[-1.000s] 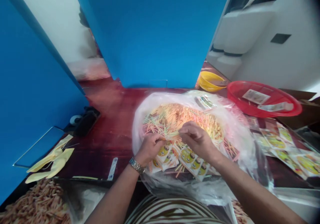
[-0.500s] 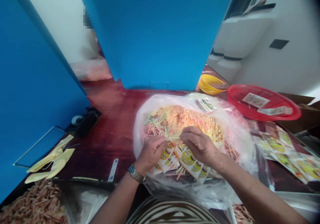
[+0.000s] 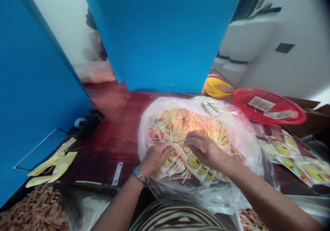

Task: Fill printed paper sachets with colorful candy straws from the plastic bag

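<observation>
Left to right, we log a tape dispenser (image 3: pixel 87 123) on the worktop (image 3: pixel 116 121), then the left hand (image 3: pixel 156 159) beside printed packets (image 3: pixel 174 164), which lie over coloured sticks (image 3: pixel 177 119) in a plastic bag (image 3: pixel 146 121). The right hand (image 3: pixel 206 150) curls above; whether either hand's fingers grip anything, we cannot tell.

Sticks (image 3: pixel 190 119) lie in the bag (image 3: pixel 251 155) between tape dispenser (image 3: pixel 89 128), left, and basin (image 3: pixel 257 116), right.

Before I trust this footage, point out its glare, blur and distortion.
All in the head view: the sticks look bright, nearly washed out; highlights streak the clear plastic; the middle blue panel narrows downward, likely wide-angle stretch; fine print on the packets blurs; the picture's upper right corner darkens.
</observation>
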`<state>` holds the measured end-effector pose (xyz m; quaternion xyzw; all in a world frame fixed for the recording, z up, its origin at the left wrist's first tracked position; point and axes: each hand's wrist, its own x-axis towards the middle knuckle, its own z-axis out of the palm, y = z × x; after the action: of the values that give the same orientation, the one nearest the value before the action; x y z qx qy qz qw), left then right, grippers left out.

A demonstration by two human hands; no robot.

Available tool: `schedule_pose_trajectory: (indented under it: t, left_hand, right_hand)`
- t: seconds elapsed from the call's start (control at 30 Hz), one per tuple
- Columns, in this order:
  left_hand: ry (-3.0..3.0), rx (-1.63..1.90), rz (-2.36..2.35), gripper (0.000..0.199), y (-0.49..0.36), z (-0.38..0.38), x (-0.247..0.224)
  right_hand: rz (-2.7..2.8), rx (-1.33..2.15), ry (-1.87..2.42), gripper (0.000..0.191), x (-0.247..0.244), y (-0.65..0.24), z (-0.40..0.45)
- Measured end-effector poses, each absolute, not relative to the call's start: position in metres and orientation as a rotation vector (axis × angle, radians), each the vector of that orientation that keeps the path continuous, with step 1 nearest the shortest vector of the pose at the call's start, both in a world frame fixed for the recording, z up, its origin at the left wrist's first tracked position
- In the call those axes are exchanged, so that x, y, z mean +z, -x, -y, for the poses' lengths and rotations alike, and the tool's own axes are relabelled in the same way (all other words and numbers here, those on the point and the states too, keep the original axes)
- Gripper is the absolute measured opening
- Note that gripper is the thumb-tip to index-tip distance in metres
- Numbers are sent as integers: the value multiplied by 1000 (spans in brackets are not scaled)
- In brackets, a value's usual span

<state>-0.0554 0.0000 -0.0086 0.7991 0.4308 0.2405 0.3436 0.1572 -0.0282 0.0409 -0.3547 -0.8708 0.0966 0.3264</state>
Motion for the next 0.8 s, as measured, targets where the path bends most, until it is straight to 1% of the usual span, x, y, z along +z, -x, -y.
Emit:
schedule_pose_trajectory:
  t: [0.1,0.2,0.4,0.5,0.6,0.8]
  left_hand:
    - [-2087,470,-1264,16,52,-3,-10]
    - [-1985,483,-1335,17,53,-4,-13]
    - [-1766,660,-1106,25,64,-2,-8]
    - [-1748,676,-1046,27,66,0,-5]
    - [-1683,707,-1064,24,65,1,-7]
    - [-1527,685,-1141,22,63,5,-13]
  right_hand:
    - [2424,337,1134,23,14,-145,34]
    - [2384,366,1180,24,3,-143,35]
    - [1927,346,1008,13,32,-159,28]
    - [1900,287,979,14,39,-158,30]
    - [1908,247,989,14,36,-154,34]
    - [1876,269,999,14,32,-151,42]
